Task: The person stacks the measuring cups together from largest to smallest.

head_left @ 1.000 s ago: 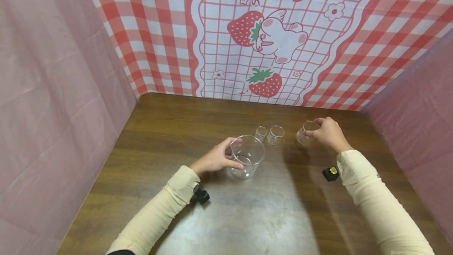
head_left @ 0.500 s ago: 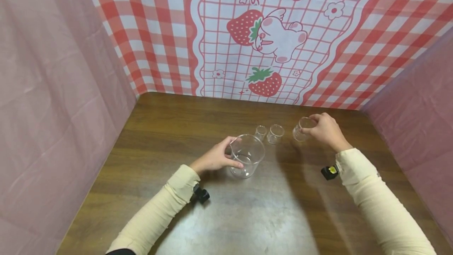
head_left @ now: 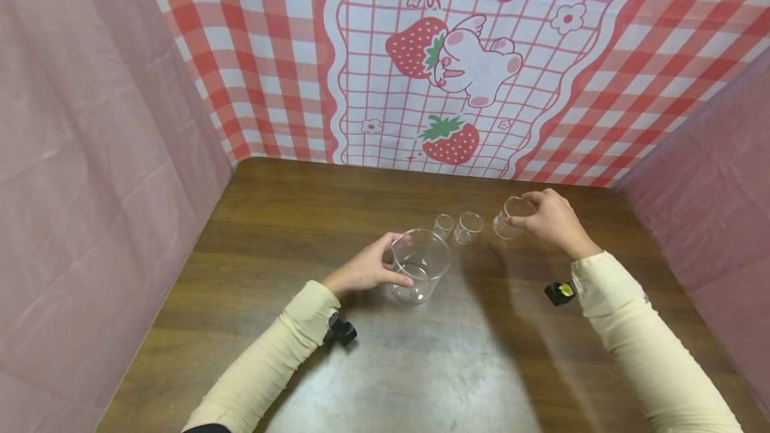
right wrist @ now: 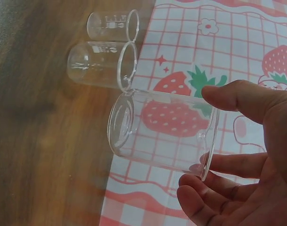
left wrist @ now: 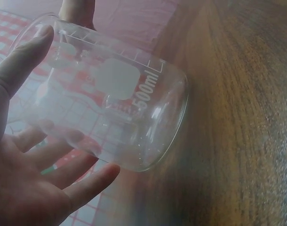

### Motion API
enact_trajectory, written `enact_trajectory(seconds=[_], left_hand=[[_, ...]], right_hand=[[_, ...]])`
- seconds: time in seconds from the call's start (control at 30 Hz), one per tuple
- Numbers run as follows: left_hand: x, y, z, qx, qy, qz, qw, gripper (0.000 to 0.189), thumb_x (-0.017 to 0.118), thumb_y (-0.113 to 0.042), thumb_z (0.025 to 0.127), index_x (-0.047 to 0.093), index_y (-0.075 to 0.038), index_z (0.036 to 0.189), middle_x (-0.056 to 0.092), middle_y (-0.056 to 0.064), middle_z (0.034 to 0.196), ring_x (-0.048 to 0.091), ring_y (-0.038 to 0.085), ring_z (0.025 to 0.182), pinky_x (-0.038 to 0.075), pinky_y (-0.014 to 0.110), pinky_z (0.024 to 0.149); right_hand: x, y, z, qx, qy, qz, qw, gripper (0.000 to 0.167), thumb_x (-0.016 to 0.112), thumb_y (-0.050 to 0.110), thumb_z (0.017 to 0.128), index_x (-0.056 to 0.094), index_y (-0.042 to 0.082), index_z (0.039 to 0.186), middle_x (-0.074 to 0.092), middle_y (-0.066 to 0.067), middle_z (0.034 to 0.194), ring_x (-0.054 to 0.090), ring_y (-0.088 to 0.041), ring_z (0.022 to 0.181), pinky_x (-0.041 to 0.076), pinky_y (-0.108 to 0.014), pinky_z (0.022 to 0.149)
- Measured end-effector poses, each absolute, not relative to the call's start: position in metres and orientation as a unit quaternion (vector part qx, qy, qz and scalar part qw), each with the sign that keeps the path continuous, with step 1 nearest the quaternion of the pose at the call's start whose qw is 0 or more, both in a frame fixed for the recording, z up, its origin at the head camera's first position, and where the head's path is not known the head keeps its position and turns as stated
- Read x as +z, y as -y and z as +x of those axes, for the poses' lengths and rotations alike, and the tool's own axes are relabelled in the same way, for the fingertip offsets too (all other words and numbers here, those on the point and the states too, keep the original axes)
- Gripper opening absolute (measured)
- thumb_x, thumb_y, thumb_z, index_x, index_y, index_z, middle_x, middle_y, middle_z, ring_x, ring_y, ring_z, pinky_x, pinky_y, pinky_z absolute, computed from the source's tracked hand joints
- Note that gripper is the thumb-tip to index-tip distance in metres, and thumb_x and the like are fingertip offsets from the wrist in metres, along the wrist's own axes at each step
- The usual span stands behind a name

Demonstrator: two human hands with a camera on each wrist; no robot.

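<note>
My left hand [head_left: 363, 269] grips a large clear glass beaker [head_left: 424, 256] near the table's middle, thumb on the near side and fingers round the far side. White print on its wall reads 500ml in the left wrist view. Further right, my right hand [head_left: 552, 222] pinches a smaller beaker [right wrist: 167, 127] at its rim, thumb on one side and fingertips on the other. That beaker is raised over the table, its base higher than those of two standing beakers. Of these, the medium beaker [head_left: 468, 229] stands upright closest to it, the smallest beaker [head_left: 443, 224] just left.
The brown wooden table [head_left: 289, 219] ends at a strawberry-print checked cloth [head_left: 289, 85] hanging behind. Pink curtains [head_left: 108, 152] close in both sides. A small black camera [head_left: 343, 331] sits on the left wrist, another black camera [head_left: 561, 293] on the right.
My right hand has moved a little left and away from me with its beaker, closer to the two standing beakers. The left hand and the large beaker have stayed in place.
</note>
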State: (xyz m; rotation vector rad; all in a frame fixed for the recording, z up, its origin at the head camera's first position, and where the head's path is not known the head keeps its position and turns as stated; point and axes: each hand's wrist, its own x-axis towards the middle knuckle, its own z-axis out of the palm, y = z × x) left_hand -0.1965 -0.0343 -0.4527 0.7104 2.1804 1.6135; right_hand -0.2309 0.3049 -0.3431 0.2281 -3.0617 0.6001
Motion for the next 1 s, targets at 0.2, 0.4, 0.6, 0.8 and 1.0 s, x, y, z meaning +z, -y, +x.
enact_trajectory(seconds=[0.2, 0.4, 0.6, 0.8, 1.0], left_hand=[[-0.453, 0.034, -0.197, 0.569, -0.765, 0.252, 0.169, 0.075, 0.082, -0.012, 0.076, 0.041, -0.004, 0.138, 0.047, 0.018, 0.147, 0.045, 0.035, 0.136, 0.051, 0.04, 0.104], [-0.454, 0.034, -0.198, 0.567, -0.764, 0.255, 0.17, 0.076, 0.082, -0.013, 0.076, 0.041, -0.004, 0.139, 0.047, 0.018, 0.147, 0.044, 0.034, 0.138, 0.051, 0.041, 0.104], [-0.454, 0.035, -0.198, 0.57, -0.762, 0.256, 0.171, 0.076, 0.083, -0.012, 0.076, 0.04, -0.003, 0.139, 0.047, 0.019, 0.148, 0.044, 0.034, 0.137, 0.051, 0.041, 0.104], [-0.453, 0.035, -0.198, 0.568, -0.764, 0.254, 0.172, 0.077, 0.083, -0.012, 0.075, 0.04, -0.003, 0.139, 0.046, 0.019, 0.148, 0.045, 0.034, 0.137, 0.051, 0.039, 0.104], [-0.452, 0.034, -0.197, 0.571, -0.762, 0.252, 0.171, 0.076, 0.083, -0.011, 0.075, 0.041, -0.003, 0.138, 0.047, 0.019, 0.147, 0.046, 0.034, 0.136, 0.051, 0.04, 0.104]], right_hand=[[-0.339, -0.302, -0.229, 0.194, 0.978, 0.078, 0.014, 0.061, 0.077, 0.029, 0.08, 0.058, -0.011, 0.122, 0.056, -0.03, 0.114, 0.05, -0.043, 0.109, 0.043, -0.059, 0.09], [-0.336, -0.298, -0.228, 0.189, 0.978, 0.088, 0.029, 0.06, 0.078, 0.029, 0.079, 0.059, -0.011, 0.12, 0.057, -0.029, 0.111, 0.052, -0.042, 0.105, 0.043, -0.058, 0.088], [-0.332, -0.292, -0.226, 0.184, 0.977, 0.103, 0.043, 0.059, 0.079, 0.03, 0.078, 0.062, -0.01, 0.118, 0.059, -0.027, 0.106, 0.053, -0.039, 0.102, 0.044, -0.056, 0.086], [-0.327, -0.286, -0.224, 0.182, 0.975, 0.114, 0.052, 0.058, 0.081, 0.031, 0.076, 0.064, -0.008, 0.116, 0.058, -0.021, 0.095, 0.052, -0.032, 0.089, 0.042, -0.046, 0.075], [-0.318, -0.28, -0.224, 0.171, 0.975, 0.132, 0.059, 0.053, 0.081, 0.029, 0.076, 0.065, -0.006, 0.112, 0.053, -0.015, 0.083, 0.047, -0.026, 0.082, 0.037, -0.035, 0.067]])
